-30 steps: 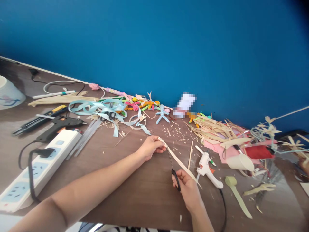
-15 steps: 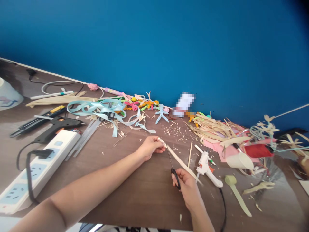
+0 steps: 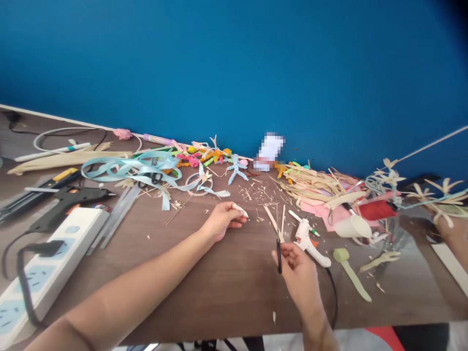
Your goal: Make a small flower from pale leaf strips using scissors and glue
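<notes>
My left hand (image 3: pixel 224 222) pinches a short pale strip piece (image 3: pixel 240 210) between thumb and fingers, above the tabletop. My right hand (image 3: pixel 298 268), to its right, grips black-handled scissors (image 3: pixel 279 256) with the blades pointing away from me. A longer pale strip (image 3: pixel 270 217) lies beside the blades, its lower end running toward my right fingers; whether they hold it too I cannot tell. Just beyond the right hand rests a white glue gun (image 3: pixel 309 243). A thin stick (image 3: pixel 283 219) lies close to the scissors, amid small pale scraps (image 3: pixel 259 195).
At left are a power strip (image 3: pixel 78 239), a black glue gun (image 3: pixel 78 195) and clear glue sticks (image 3: pixel 117 214). Light-blue ribbon (image 3: pixel 127 165) and pipe-cleaner figures (image 3: pixel 237 169) line the back. Pale husk strips (image 3: pixel 321 187) and a green roll (image 3: pixel 341 254) lie right. Another person's arm (image 3: pixel 453 243) shows far right.
The long strip is now in two: a short piece stays in my left hand, the longer part is by the scissors. My right hand has moved right, away from the left. The view has shifted.
</notes>
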`<state>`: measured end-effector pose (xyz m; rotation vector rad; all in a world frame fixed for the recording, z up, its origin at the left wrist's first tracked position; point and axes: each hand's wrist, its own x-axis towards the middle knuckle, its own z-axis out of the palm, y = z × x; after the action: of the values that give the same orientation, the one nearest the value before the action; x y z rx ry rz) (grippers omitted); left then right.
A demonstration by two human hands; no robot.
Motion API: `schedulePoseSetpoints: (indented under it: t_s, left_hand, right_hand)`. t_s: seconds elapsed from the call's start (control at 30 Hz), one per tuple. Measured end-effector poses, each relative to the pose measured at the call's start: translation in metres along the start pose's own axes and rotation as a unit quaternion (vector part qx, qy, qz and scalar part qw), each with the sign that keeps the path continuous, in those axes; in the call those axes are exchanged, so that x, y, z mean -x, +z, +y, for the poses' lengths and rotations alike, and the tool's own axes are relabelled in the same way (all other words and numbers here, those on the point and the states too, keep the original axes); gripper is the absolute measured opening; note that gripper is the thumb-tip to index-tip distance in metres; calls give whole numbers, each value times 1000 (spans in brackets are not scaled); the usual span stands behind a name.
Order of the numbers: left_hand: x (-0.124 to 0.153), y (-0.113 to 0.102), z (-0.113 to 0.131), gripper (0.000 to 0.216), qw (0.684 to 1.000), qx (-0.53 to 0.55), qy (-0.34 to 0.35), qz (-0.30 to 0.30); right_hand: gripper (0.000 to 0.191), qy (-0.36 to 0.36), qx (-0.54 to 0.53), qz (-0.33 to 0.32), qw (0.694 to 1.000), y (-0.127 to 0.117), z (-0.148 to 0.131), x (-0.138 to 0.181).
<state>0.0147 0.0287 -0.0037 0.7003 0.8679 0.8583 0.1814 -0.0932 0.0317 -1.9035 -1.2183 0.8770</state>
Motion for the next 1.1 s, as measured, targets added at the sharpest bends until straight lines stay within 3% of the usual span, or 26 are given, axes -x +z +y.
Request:
schedulePoseSetpoints:
  t_s: [0.07,0.23,0.43,0.6,0.83,0.93,1.1]
  left_hand:
    - [0,0,0,15,1000,-1,5,-2]
    - [0,0,1,16,1000,4,13,-6]
    - [1,0,0,15,1000,-15,15,-16]
    - [2,0,1,17,1000,-19,12,-17]
    - [2,1,0,18,999,-37,16,-19]
    - [2,1,0,17,999,-40,13,-22]
    - [3,1,2,17,998,-47,8,-31]
  right_hand:
    - [23,-24,87,50,995,-7,-5,-5]
    - [18,-65,243,72,965,-9,-9,-27]
    - [11,-69,429,95,896,5,-4,-60]
    - [17,-77,474,82,873,14,-6,-68]
    - [23,-30,505,38,862,25,-17,-66]
    - [20,-51,501,47,863,9,-24,-67]
    - [23,-58,561,93,820,-61,-33,-89]
